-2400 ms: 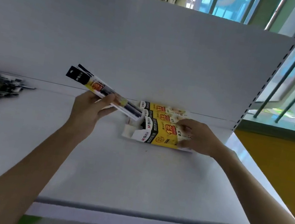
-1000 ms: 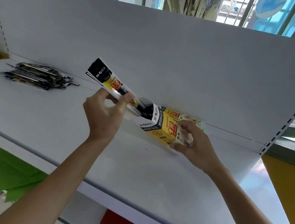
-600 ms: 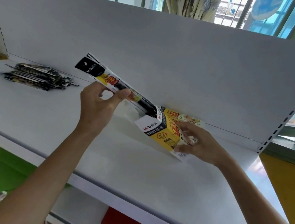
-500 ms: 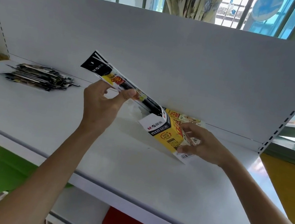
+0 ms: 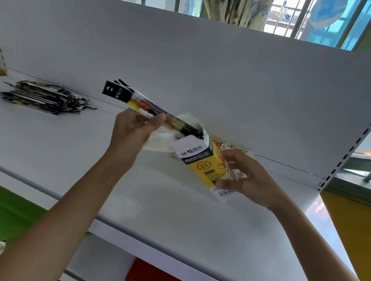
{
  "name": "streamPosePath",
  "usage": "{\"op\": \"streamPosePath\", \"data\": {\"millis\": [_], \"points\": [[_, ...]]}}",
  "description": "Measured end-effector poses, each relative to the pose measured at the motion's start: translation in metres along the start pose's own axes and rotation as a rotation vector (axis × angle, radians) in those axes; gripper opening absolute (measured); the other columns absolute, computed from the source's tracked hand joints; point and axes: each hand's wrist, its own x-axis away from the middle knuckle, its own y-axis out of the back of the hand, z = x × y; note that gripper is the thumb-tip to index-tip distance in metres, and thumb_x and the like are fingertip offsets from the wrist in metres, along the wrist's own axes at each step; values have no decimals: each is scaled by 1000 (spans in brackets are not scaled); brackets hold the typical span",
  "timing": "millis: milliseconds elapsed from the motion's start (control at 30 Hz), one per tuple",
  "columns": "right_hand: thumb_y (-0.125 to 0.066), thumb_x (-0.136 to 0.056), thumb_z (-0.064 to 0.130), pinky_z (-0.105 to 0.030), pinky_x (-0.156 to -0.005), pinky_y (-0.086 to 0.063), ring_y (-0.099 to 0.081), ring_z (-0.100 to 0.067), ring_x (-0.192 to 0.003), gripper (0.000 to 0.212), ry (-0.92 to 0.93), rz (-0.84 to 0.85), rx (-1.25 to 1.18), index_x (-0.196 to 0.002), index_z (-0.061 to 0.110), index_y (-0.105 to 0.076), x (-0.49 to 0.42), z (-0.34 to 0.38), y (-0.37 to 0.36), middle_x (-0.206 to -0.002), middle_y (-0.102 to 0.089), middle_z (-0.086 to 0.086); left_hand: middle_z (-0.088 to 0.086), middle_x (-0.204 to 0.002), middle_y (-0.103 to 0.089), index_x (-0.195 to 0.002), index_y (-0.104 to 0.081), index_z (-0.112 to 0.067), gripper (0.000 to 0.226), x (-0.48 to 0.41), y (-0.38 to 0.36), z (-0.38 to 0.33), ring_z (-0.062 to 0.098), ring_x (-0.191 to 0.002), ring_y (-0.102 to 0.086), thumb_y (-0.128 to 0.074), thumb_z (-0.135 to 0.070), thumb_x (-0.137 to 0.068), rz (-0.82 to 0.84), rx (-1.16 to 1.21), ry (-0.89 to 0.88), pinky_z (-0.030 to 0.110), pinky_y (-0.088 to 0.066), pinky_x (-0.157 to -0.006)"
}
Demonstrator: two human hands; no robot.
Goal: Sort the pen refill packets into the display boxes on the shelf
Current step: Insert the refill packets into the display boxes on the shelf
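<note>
Left hand (image 5: 131,131) pinching refill packets (image 5: 150,110) angled into tilted yellow display box (image 5: 203,162), right hand (image 5: 244,180) gripping box, packet pile (image 5: 43,96) on shelf (image 5: 168,201)

I cannot see the refill packet's (image 5: 141,105) lower end, hidden inside the display box (image 5: 200,160); the right hand (image 5: 249,179) covers most of the second box (image 5: 228,146) behind.

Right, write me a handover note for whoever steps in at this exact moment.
Left hand pinches a few refill packets, their lower ends in the mouth of the display box.
Right hand holds that box tilted above the shelf.
Second box lies behind it, by the back panel.
Done: packets partly in.
Left: push them home, set the box down, then sort the pile at the shelf's left end.
</note>
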Motion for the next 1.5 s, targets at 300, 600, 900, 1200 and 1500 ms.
{"op": "streamPosePath", "data": {"millis": [300, 600, 900, 1200, 1500], "points": [[-81, -67, 19, -20, -85, -37, -49, -7, -106, 65, -4, 33, 215, -125, 26, -52, 9, 6, 7, -113, -51, 16, -21, -67, -69, -73, -70, -30, 28, 2, 15, 8, -3, -69, -62, -68, -2, -77, 101, -201, 15, 31, -46, -80], [-81, -67, 18, -18, -85, -32, -45, -7, -107, 70, -1, 27, 262, -130, 22, -48, 9, 6, -2, -121, -51, 7, -16, -64, -69, -64, -73, -35, 28, 11, 3, 16, 24, -77, -59, -72, -9, -74, 55, -157, 60, 43, -48, -72], [-78, -70, 22, -20, -85, -28, -39, -3, -105, 67, -104, 79, 342, -130, 27, -48, 4, -4, 12, -114, -44, 16, -17, -69, -71, -77, -68, -13, 11, 15, 13, 27, -3, -73, -66, -67, -1, -78, 24, -38, 182, 8, -48, -68], [-82, -60, 8, -11, -70, -44, -57, -13, -96, 52, -50, -234, 43, -98, 27, -53, -1, -18, 14, -99, -62, 11, -14, -63, -68, -54, -70, -25, 7, -5, 30, -3, 2, -71, -62, -75, -29, -54, -133, 326, 177, 17, -44, -64], [-82, -66, 27, -17, -63, -40, -55, -11, -87, 54, -178, -429, -58, -104, 16, -45, -6, -1, -21, -98, -59, 6, -15, -66, -66, -71, -61, -20, 9, -32, 36, -44, 0, -67, -61, -62, -14, -78, -246, 423, -67, 14, -45, -62]]}}
